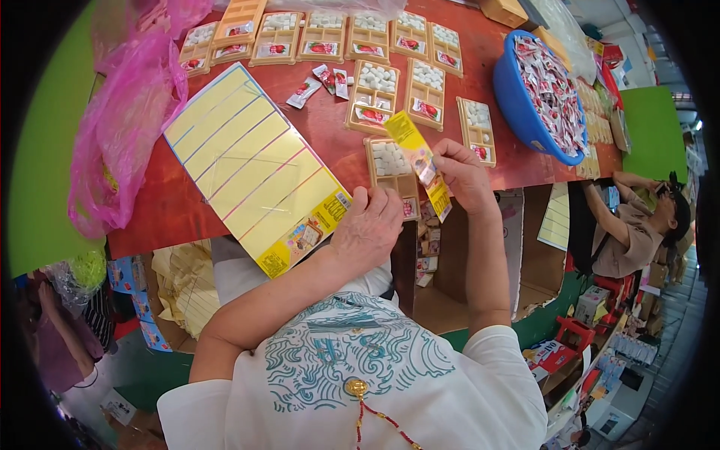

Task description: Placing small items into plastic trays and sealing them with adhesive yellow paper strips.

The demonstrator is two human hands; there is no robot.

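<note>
A yellow printed sticker strip is pinched at its right edge by my right hand, raised over the near table edge. It partly covers a tan compartment tray holding white pieces and a small red-and-white sachet. My left hand is closed, its fingers bent together beside that tray; whether anything is in them is hidden. Under its wrist lies the corner of a yellow backing sheet with coloured lines and a printed strip along its near end. A clear plastic rectangle rests on the sheet.
Several filled trays line the red table's far side. Loose sachets lie nearby. A blue basin of sachets stands at right, pink plastic at left. Cardboard boxes sit below. Another person works at right.
</note>
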